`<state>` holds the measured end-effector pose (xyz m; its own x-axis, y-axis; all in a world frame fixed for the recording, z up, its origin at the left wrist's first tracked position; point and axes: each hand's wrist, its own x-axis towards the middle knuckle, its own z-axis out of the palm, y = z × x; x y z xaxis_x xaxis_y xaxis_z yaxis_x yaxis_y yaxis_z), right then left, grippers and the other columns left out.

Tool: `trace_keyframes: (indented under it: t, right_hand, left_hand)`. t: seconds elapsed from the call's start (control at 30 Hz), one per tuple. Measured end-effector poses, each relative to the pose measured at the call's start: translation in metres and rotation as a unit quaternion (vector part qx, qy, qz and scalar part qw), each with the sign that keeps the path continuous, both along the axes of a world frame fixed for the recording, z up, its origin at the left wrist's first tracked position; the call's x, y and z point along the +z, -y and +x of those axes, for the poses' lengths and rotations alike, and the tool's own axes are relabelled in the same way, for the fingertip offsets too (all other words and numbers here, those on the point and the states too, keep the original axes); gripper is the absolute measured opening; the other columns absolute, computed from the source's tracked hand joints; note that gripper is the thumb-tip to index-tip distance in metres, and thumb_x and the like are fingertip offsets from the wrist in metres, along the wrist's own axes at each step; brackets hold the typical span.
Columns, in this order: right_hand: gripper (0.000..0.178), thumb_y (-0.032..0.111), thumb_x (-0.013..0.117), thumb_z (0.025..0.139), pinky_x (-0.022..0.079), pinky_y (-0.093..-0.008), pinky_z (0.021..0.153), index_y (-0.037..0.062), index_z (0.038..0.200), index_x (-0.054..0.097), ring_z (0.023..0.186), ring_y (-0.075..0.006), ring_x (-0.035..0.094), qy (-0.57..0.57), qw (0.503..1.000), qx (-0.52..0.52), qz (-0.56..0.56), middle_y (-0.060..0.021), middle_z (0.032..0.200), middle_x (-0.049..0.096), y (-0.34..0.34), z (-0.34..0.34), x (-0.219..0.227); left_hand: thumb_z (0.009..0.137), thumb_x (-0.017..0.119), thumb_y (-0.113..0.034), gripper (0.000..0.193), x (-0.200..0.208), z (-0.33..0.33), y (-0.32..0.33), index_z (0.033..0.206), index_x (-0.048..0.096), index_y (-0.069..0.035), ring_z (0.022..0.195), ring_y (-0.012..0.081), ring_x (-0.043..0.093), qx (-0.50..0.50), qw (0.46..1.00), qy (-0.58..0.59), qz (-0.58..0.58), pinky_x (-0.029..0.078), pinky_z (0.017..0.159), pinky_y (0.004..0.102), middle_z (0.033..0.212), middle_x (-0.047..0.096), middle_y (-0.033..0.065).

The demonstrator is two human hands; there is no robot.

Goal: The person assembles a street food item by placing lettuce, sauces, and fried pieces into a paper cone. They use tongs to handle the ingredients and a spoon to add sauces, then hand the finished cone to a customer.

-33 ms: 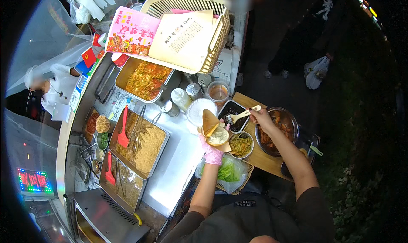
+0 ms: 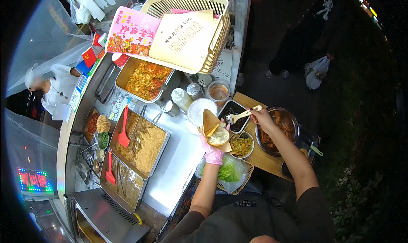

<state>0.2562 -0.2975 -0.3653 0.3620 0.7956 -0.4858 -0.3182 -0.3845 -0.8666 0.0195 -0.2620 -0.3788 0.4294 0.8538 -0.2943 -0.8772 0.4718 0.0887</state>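
Night surrounds a street food stall whose steel counter [image 2: 174,158] runs from the lower left up toward the middle, with dark pavement off to the right.

At the far left, a lit sign of coloured lights [image 2: 35,181] glows low down, and a person in white [image 2: 55,88] stands beyond the counter's edge. Next come rectangular steel trays: one with brown crumbs and a red plastic spatula [image 2: 123,130], another below it with a second red spatula [image 2: 110,170]. Higher up sits a steel tray of orange and green stir-fried vegetables [image 2: 146,79], and above that a cream plastic basket [image 2: 212,35] holding printed sheets. Small steel shakers [image 2: 194,90] and a clear cup of reddish sauce [image 2: 219,92] stand just right of the tray.

The left hand [image 2: 212,151], in a pink glove, has its fingers curled closed under a split, golden-brown flatbread pocket in a paper wrapper [image 2: 216,130]. It is held above the counter's right edge, open side up, pale shredded filling showing inside and the browned crust rising at the upper left.

Below it lies a clear bag of green lettuce [image 2: 227,173] in a wicker tray. To the right, on a wooden board [image 2: 259,158], are a black tub of dark filling [image 2: 238,122] and a small bowl of chopped greenish relish [image 2: 241,145].

The bare right hand [image 2: 261,117] grips the handle of a pale plastic spoon [image 2: 240,114], fingers closed round it, the spoon's bowl over the black tub. A round steel bowl of red stewed meat [image 2: 282,128] sits just beyond.
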Motion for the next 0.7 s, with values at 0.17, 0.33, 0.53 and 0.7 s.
trace_keyframes:
  t: [0.17,0.33,0.53,0.7]
  right_hand:
    - [0.021,0.017,0.058,0.100,0.028,-0.0195,0.046,0.0019,0.108,0.070,0.057,-0.0046,0.047,-0.131,0.990,-0.043,-0.018,0.0010,0.071,0.056,0.005,0.004,-0.005]
    - [0.019,0.017,0.062,0.098,0.031,-0.0190,0.047,0.0021,0.108,0.069,0.058,-0.0056,0.047,-0.196,0.970,-0.144,-0.029,-0.0008,0.072,0.056,0.020,0.016,-0.010]
    - [0.007,0.014,0.064,0.096,0.031,-0.0171,0.043,0.0071,0.096,0.067,0.062,-0.0070,0.055,-0.340,0.915,-0.215,-0.027,0.0001,0.073,0.059,0.028,0.025,-0.021]
    - [0.002,0.010,0.066,0.091,0.031,-0.0184,0.043,0.0086,0.091,0.066,0.063,-0.0094,0.055,-0.380,0.907,-0.180,-0.012,-0.0010,0.073,0.059,0.031,0.029,-0.033]
  left_hand:
    - [0.084,0.056,-0.067,0.088,-0.004,-0.009,0.002,0.147,0.037,-0.007,0.129,0.0449,0.045,0.039,0.998,0.049,-0.023,0.033,0.113,0.0603,0.141,0.046,0.0242]
    - [0.088,0.052,-0.065,0.084,0.032,-0.026,0.011,0.147,0.036,-0.008,0.132,0.0425,0.041,0.057,0.986,0.136,-0.083,0.032,0.113,0.0618,0.143,0.042,0.0235]
    - [0.090,0.052,-0.060,0.076,0.050,-0.025,0.010,0.144,0.041,-0.008,0.127,0.0424,0.046,0.068,0.994,0.066,-0.062,0.034,0.112,0.0619,0.140,0.046,0.0219]
    - [0.091,0.049,-0.063,0.076,0.048,-0.021,0.010,0.142,0.044,-0.007,0.125,0.0407,0.049,0.086,0.996,0.017,-0.012,0.038,0.109,0.0610,0.137,0.050,0.0209]
